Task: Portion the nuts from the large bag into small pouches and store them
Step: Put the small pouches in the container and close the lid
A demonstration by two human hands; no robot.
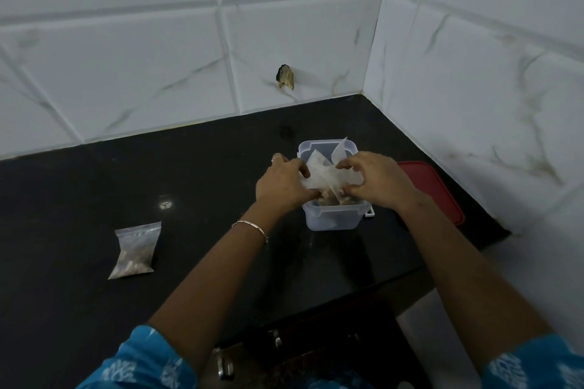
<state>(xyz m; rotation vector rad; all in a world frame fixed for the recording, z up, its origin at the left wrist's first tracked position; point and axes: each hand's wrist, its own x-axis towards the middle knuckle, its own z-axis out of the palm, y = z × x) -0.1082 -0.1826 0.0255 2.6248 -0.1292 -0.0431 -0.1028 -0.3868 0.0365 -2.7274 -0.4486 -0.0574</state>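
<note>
Both my hands are busy over the tub (331, 221) right now, up near the back right corner of the surface (221, 183). My left grip (281, 186) has its fingers curled onto the 9 o'clock edge of a crumpled clear bag (325, 172). My right grip (379, 181) is pinching the same bag from the 3 o'clock side, so the plastic sits bunched between them right over the tub's mouth. There are some nuts (330, 197) down under the plastic, near my thumbs. Honestly can't tell if they're loose in the tub or sealed inside something.

Here's what I reckon the next bit hangs on. One filled pouch (136, 251) is lying flat on the surface, way off at about 8 o'clock from the tub and well apart from both hands. Its long axis runs roughly 12 to 6, with the zip strip at the far end and the nuts slumped toward the near end. My left grip is clearly the closer one, so that's the one I'd send for it once it lets go of the bag.

The red lid (439, 189) sits just beside the tub at 3 o'clock, partly behind my right wrist, so closing up looks like a right grip job. My guess is I'm at the storing stage, with that one pouch not yet in.
</note>
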